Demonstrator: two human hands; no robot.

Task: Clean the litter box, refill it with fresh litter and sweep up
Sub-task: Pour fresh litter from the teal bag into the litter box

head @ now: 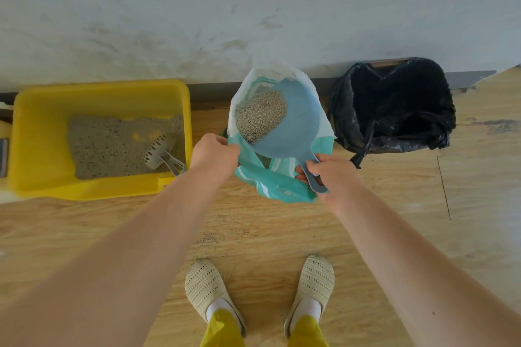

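Seen from the head camera, a person stands on a wood-grain plank floor facing a scuffed, pale grey wall. The left hand pinches the near rim of a teal-and-white plastic litter bag, fingers curled round the crumpled film and holding its mouth wide. No brand name or lettering on the bag can be read; only white stripes on teal show. The right hand grips the flat handle of a smooth, rounded blue plastic scoop, which sits over the bag's mouth with a heap of coarse grey-beige litter granules in its bowl.

To the left, well apart from the bag, a glossy yellow rectangular litter box stands against the wall, its floor partly covered by a rough, uneven layer of used litter. A grey slotted scooper lies in that layer near the box's right wall, handle leaning toward the rim.

To the right of the bag, a bin lined with a wrinkled, shiny black trash bag stands by the dark baseboard. A small scatter of spilled granules dots the floor in front of woven cream slippers, worn with white socks and yellow trousers.
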